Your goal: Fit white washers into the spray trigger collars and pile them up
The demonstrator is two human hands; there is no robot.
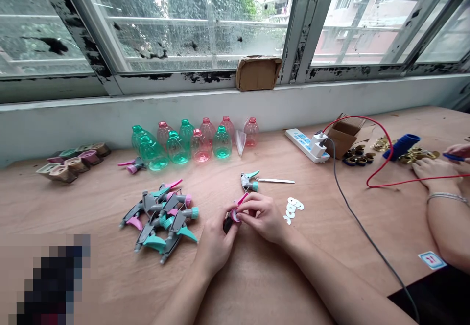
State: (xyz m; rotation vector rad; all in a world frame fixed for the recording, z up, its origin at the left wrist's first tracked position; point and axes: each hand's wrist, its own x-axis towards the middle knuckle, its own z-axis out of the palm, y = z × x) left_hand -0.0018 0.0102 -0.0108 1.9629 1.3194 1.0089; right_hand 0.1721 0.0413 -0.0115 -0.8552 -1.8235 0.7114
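I have the left hand [215, 244] clamped on a sprayer [227, 224] over mid-table [127, 286], its pink trigger [242, 198] slanting toward the back edge; the right hand's [267, 218] fingertips bunch at its collar [232, 213], gripping what I can't tell. The white rings [300, 205] lie near those fingers on the table's right-edge side, the sprayer pile [169, 221] toward the left edge, with bare wood between my forearms.

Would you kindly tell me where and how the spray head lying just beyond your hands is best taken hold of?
Probably by its grey body, from above and the picture's left: the teal trigger and teal collar point right, where the thin white piece also lies.
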